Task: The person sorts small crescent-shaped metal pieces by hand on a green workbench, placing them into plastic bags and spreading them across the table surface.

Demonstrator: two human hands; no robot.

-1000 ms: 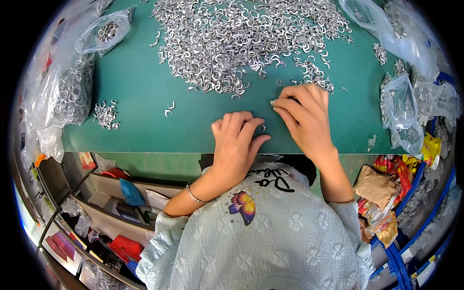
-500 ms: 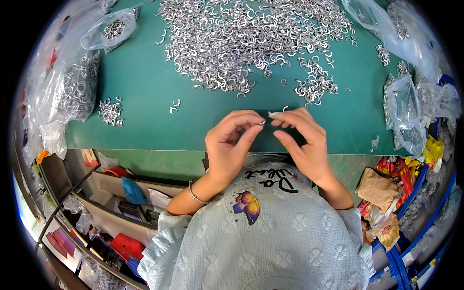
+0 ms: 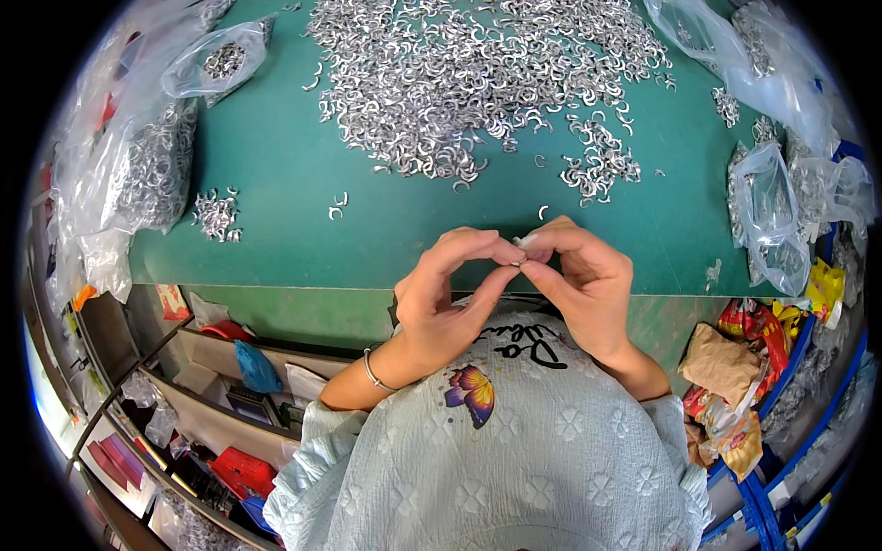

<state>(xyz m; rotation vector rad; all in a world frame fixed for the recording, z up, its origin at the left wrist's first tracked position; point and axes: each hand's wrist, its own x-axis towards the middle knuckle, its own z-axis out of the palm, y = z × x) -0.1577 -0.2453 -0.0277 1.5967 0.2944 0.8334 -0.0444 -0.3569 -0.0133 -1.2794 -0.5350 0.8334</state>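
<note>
My left hand [image 3: 443, 286] and my right hand [image 3: 590, 286] meet fingertip to fingertip just above the front part of the green table [image 3: 276, 248]. Pinched between thumb and forefinger of both is a small silvery metal piece [image 3: 518, 264], mostly covered by the fingers. Its exact shape does not show. One loose curved metal piece [image 3: 543, 212] lies on the table just beyond my right fingers. Farther off spreads a large heap of curved metal pieces [image 3: 459, 92], with a smaller cluster [image 3: 599, 163] at its right front.
Left of my hands lie a small pile of metal pieces [image 3: 217, 216] and a few strays [image 3: 338, 206]. Clear plastic bags of such pieces [image 3: 152, 179] stand along the left edge, more bags [image 3: 770, 220] along the right. Below the table's right edge sits a brown paper package [image 3: 721, 361].
My hands were apart, the left one pinching the small piece. They have come together, and my right fingers now grip it too. Both have moved slightly nearer to me.
</note>
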